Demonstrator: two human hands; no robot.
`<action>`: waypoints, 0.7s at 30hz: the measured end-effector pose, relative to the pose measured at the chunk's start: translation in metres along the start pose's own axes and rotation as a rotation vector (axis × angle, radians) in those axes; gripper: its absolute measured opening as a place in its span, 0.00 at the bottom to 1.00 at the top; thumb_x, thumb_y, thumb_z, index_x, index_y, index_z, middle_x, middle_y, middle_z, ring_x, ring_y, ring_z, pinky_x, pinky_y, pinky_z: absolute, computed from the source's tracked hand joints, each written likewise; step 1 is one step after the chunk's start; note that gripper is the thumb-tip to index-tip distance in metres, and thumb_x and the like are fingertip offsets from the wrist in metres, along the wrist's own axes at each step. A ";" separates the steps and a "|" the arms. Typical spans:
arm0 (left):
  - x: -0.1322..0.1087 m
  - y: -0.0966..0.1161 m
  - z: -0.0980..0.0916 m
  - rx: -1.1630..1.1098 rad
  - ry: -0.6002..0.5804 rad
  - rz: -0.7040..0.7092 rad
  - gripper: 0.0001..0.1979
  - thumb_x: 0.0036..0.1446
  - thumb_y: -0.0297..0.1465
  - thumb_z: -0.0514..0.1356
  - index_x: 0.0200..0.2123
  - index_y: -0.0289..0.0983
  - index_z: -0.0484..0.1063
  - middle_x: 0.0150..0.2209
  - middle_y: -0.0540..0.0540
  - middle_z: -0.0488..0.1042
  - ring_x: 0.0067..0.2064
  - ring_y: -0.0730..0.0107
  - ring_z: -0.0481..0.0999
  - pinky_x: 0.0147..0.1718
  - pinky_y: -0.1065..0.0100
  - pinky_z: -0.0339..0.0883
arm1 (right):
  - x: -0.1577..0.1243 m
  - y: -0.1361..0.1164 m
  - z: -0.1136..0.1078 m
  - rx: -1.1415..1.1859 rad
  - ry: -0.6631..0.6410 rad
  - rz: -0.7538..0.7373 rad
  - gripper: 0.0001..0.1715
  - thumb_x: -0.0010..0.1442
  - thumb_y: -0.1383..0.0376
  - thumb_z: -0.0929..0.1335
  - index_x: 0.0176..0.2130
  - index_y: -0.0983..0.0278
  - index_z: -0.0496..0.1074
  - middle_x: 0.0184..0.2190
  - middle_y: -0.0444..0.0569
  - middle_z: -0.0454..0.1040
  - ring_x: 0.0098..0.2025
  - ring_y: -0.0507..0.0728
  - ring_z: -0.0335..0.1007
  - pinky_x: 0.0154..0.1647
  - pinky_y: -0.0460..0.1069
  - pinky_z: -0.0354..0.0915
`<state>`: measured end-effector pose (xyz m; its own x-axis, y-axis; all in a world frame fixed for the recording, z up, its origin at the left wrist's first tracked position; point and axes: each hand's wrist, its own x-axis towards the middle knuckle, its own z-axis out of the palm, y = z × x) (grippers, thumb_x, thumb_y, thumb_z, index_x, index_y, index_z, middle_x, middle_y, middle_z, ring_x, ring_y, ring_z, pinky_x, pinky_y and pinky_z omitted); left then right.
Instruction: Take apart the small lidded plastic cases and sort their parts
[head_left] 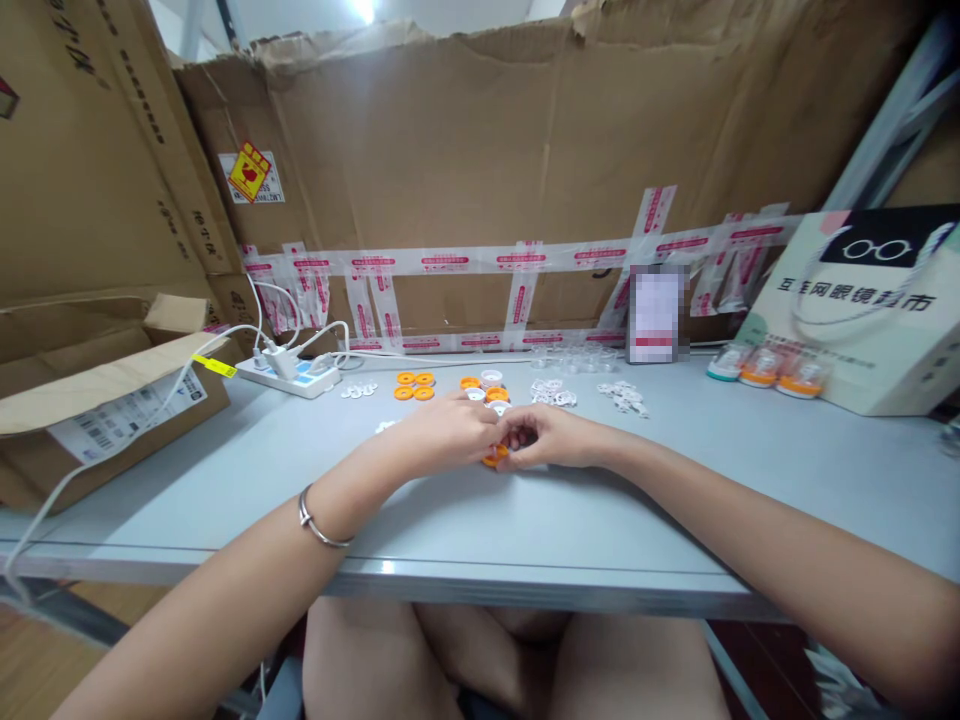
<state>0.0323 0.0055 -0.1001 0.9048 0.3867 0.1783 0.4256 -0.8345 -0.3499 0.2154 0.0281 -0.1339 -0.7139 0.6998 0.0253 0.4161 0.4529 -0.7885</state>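
Observation:
My left hand (448, 432) and my right hand (551, 437) meet over the middle of the grey table (465, 520), fingers curled together around a small orange round part (495, 456). Both hands pinch it from either side. A metal bangle (319, 522) sits on my left wrist. Just beyond the hands lie several orange discs (415, 385), a white cap (491, 377) and more orange pieces (496, 394). Small white pieces (553, 393) are scattered to the right of them.
A white power strip (289, 375) with plugged cables lies at back left, next to an open cardboard box (105, 400). Taped cardboard walls stand behind. A white paper bag (862, 310) and three small orange-and-teal containers (761, 366) stand at back right.

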 end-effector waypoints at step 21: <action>0.001 0.003 0.005 0.215 0.095 0.158 0.10 0.57 0.28 0.53 0.26 0.33 0.70 0.27 0.46 0.72 0.27 0.72 0.69 0.29 0.66 0.54 | 0.000 -0.002 0.001 0.017 0.007 0.010 0.17 0.42 0.58 0.71 0.29 0.68 0.69 0.21 0.40 0.60 0.25 0.48 0.54 0.25 0.44 0.52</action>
<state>0.0341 0.0051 -0.1052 0.9590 0.2117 0.1882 0.2821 -0.7752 -0.5652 0.2145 0.0266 -0.1326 -0.7060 0.7079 0.0213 0.4133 0.4362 -0.7993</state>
